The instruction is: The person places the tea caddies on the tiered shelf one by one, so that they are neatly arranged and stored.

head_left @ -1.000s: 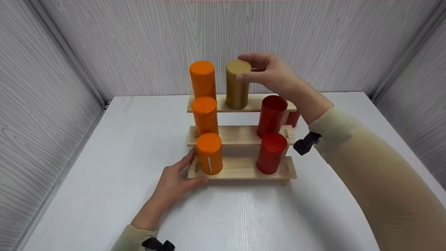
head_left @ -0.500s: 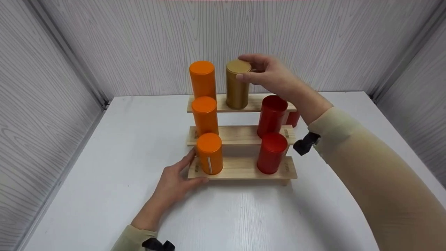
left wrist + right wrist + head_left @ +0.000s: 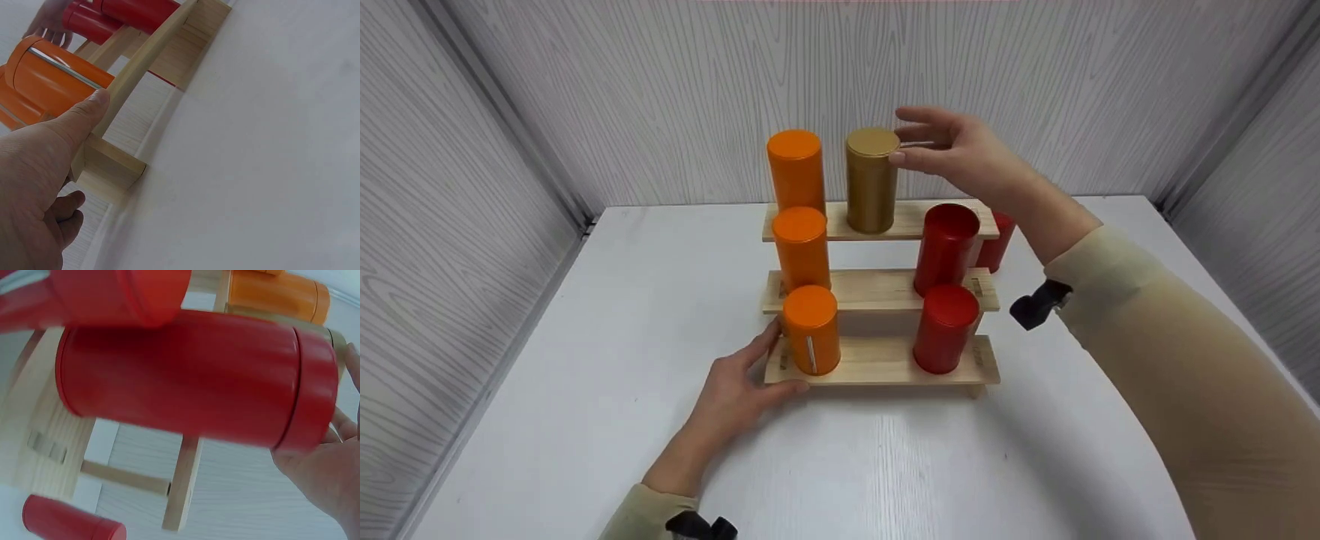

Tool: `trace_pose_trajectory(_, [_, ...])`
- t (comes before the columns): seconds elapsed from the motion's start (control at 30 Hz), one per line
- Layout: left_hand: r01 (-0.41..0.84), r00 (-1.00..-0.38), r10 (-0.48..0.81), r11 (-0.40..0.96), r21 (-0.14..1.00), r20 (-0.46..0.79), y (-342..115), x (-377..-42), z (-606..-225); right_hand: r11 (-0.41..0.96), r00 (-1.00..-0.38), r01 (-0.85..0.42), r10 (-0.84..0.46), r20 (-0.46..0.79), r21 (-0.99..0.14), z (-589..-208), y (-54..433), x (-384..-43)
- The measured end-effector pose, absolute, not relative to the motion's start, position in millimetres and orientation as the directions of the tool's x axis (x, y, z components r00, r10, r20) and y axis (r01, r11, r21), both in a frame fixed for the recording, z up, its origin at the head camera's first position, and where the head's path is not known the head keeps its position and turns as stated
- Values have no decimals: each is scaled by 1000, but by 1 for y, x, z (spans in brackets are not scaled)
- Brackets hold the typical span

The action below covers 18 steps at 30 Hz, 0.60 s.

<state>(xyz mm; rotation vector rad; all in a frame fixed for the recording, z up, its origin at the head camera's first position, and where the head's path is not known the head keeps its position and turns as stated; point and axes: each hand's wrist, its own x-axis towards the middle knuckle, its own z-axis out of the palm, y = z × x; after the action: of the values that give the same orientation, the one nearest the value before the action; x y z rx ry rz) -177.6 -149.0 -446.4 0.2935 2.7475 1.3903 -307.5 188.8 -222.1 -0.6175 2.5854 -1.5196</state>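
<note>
A gold canister (image 3: 871, 184) stands upright on the top shelf of a three-tier wooden rack (image 3: 877, 361). My right hand (image 3: 971, 157) is just right of its lid, fingers spread and loosely bent; the thumb tip is at the lid's edge, and I cannot tell whether it touches. My left hand (image 3: 731, 401) grips the left end of the bottom shelf, its thumb along the front edge in the left wrist view. Orange canisters stand at the left of the top (image 3: 796, 172), middle (image 3: 801, 251) and bottom (image 3: 811, 334) shelves. Red canisters stand at the right of the middle (image 3: 943, 255) and bottom (image 3: 945, 334) shelves.
Another red canister (image 3: 996, 244) is behind the rack's right side, partly hidden; in the right wrist view this canister (image 3: 70, 520) shows low at the left. The rack stands on a white table (image 3: 607, 360). Grey wood-grain panels (image 3: 697, 97) rise at the back and both sides.
My right hand has let go of the gold canister and moved a little to the right, its fingers opening. The canister and my left hand have stayed in place.
</note>
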Motion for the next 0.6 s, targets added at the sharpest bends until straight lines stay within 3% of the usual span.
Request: trace_pose_trajectory(0.6, [135, -980, 195, 567, 812, 27, -149, -179, -448, 446, -960, -268, -200, 197, -854, -223, 283, -307])
